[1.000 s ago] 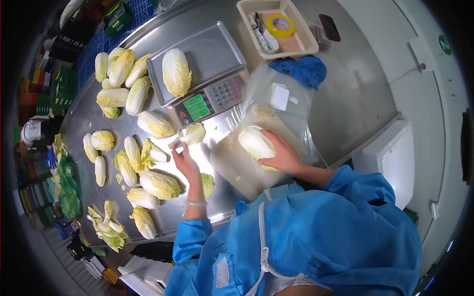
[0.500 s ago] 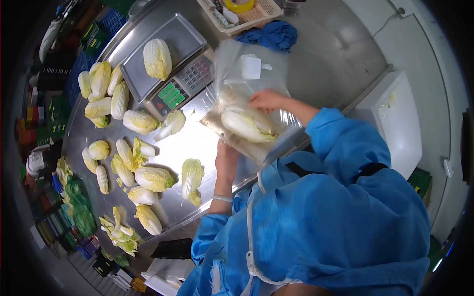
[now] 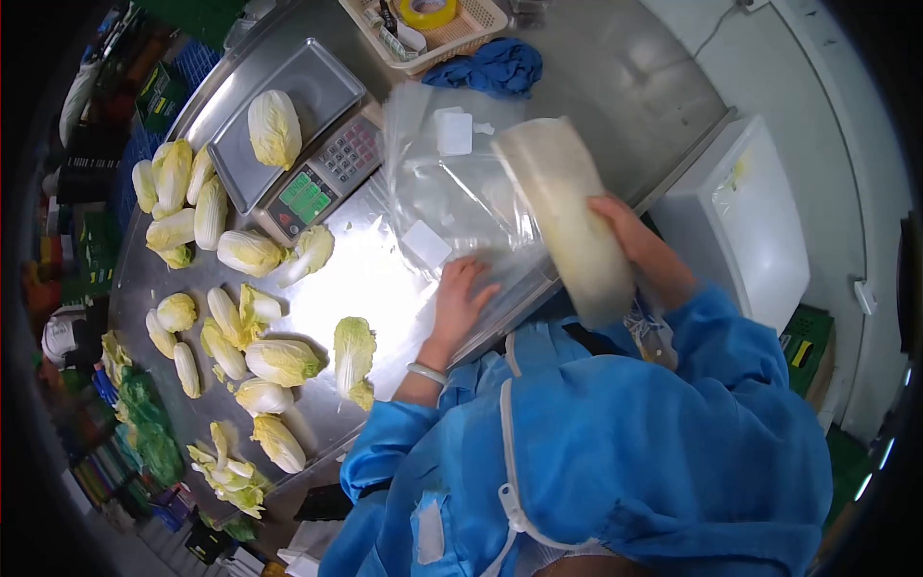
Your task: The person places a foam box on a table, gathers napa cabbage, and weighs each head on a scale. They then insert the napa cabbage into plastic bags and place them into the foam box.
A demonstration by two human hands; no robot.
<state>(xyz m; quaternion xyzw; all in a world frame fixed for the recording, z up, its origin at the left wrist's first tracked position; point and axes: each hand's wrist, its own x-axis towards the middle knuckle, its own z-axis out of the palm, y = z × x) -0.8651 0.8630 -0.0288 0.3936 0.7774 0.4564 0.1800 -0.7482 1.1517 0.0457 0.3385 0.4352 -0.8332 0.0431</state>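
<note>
A bagged cabbage (image 3: 567, 216), blurred by motion, is in my right hand (image 3: 639, 236), lifted over the table's near right edge. My left hand (image 3: 461, 298) rests with spread fingers at the lower edge of a stack of clear plastic bags (image 3: 447, 197) and holds nothing. White labels lie on the bags, one (image 3: 426, 244) just above my left fingers. Left of the bags stands a digital scale (image 3: 308, 192) with a lit green display. One cabbage (image 3: 275, 129) lies on its metal tray. A loose cabbage leaf (image 3: 354, 356) is left of my left hand.
Several cabbages (image 3: 284, 363) lie in groups across the left of the metal table (image 3: 308, 423). Trimmed leaves (image 3: 231, 476) are at its lower left corner. At the top sit a basket (image 3: 413, 62) with yellow tape and a blue cloth (image 3: 490, 67). A white bin (image 3: 745, 226) stands right.
The bagged cabbage has risen off the bag stack and moved right with my right hand. My left hand has come up onto the bags' edge, its fingers now spread. The view has shifted slightly.
</note>
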